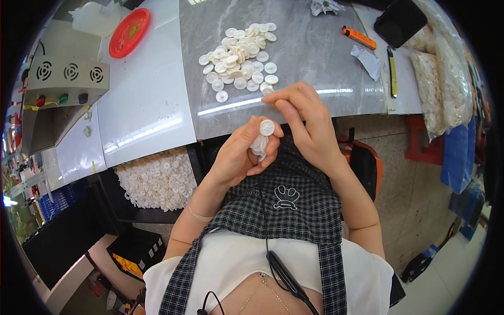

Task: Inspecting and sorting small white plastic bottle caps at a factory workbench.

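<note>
Checked apron fabric covers the person's lap below both hands. Left hand clasps a small stack of white plastic discs just off the grey surface's near edge. Right hand, fingers pinched together, touches the top disc. More discs lie heaped mid-surface.

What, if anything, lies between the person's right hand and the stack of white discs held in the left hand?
Nothing visible does. The right hand hangs just right of the stack of white discs gripped in the left hand, with only open air between.
</note>
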Available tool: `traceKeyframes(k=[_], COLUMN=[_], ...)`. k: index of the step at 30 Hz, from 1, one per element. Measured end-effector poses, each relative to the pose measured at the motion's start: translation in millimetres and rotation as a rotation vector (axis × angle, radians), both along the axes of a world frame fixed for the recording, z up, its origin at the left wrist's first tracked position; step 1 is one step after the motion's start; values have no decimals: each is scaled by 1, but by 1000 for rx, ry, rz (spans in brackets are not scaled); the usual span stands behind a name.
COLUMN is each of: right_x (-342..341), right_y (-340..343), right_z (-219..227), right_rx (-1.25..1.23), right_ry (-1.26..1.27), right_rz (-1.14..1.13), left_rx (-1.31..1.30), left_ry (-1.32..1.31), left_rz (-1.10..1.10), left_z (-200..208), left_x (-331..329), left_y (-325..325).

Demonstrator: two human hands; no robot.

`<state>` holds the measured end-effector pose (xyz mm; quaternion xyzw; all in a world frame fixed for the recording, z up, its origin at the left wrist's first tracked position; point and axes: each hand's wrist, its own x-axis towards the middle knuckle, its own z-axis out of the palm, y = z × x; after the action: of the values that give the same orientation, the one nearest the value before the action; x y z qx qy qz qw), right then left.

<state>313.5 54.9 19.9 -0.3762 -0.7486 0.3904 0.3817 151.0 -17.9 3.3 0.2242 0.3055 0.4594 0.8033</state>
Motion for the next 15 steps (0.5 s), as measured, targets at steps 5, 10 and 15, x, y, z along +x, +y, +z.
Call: traceKeyframes(k=[5,10,15], right_x=[-8,-6,-2], right_y=[10,12,7], right_z=[-20,-31,-19], right_rx=[292,306,43], right_ry=[-162,-168,72], right_rz=[-53,-82,-79], left_rx=[34,27,33], left_ry=[-88,-77,-49], left_rz=[18,39,42], left_z=[-2,-1,-1], left_x=[-4,-4,-7], left_y=[-3,-3,-2])
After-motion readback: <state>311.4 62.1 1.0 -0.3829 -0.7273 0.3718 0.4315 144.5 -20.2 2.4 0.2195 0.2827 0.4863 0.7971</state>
